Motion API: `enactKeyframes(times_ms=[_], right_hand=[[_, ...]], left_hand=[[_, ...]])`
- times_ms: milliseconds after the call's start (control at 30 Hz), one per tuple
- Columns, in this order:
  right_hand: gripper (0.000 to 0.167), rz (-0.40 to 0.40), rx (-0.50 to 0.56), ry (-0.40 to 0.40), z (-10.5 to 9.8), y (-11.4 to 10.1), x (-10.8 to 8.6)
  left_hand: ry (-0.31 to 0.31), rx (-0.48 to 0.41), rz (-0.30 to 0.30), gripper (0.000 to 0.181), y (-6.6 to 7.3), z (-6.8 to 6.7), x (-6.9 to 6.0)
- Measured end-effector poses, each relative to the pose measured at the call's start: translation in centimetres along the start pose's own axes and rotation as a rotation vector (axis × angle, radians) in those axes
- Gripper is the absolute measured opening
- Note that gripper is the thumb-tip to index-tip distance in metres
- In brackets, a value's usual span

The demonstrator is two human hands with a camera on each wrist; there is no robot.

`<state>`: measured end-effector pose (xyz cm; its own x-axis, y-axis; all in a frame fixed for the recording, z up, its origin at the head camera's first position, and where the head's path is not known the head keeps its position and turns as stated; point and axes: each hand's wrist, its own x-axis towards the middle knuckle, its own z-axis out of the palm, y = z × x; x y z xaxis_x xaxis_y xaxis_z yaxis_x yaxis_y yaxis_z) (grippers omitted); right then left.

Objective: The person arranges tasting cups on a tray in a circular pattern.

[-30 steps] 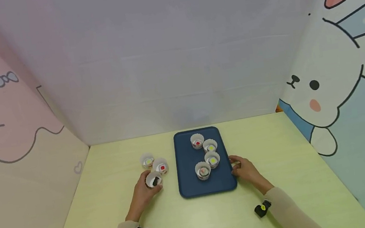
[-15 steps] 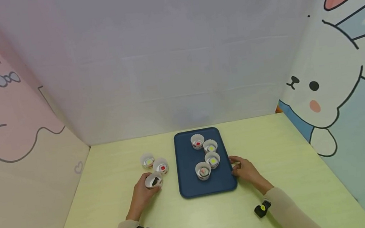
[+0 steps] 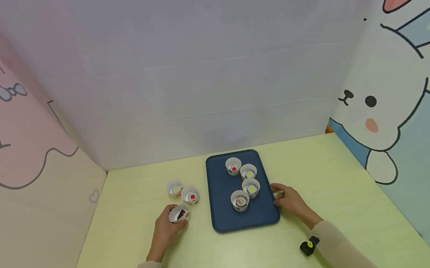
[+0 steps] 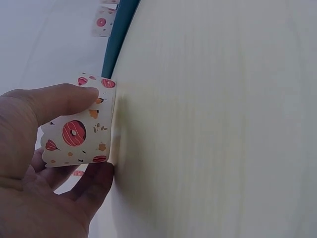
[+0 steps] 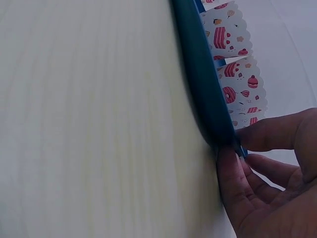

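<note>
My left hand grips a white paper cup with a dark piece inside, left of the blue tray. In the left wrist view the thumb lies across the donut-printed side of the cup, and fingers of the hand curl round its other side. My right hand pinches the tray's right edge; the right wrist view shows thumb and fingers of the hand on either side of the tray rim. Several cups stand on the tray, one of them a cup near its front.
Two more cups stand on the table left of the tray: one with a yellow-green marked piece, the other with a red marked piece. A pale wall rises behind the table, with cartoon-printed panels at both sides.
My left hand has shifted slightly left and toward the near edge with its cup, which now sits a little apart from the two cups behind it. My right hand has stayed at the tray.
</note>
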<state>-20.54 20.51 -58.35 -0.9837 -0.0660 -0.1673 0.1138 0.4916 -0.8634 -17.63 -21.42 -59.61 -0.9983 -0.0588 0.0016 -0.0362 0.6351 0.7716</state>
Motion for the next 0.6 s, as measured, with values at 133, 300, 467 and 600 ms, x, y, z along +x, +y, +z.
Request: enactKeyframes(times_ms=[133,300,467,600], right_hand=[[0.063,0.004,0.002,0.002,0.1,0.2,0.1],[0.063,0.006,0.0,0.005,0.1,0.2,0.1],[0.063,-0.002,-0.006,0.005,0.1,0.0,0.0],[0.062,-0.006,-0.011,0.005,0.1,0.0,0.0]], left_hand=[[0.003,0.006,-0.007,0.056,0.2,-0.2,-0.2],[0.009,0.018,-0.008,0.056,0.7,-0.6,-0.5],[0.016,0.01,0.003,0.056,1.6,-1.1,-0.7],[0.015,0.008,0.019,0.057,2.5,-1.3,-0.8]])
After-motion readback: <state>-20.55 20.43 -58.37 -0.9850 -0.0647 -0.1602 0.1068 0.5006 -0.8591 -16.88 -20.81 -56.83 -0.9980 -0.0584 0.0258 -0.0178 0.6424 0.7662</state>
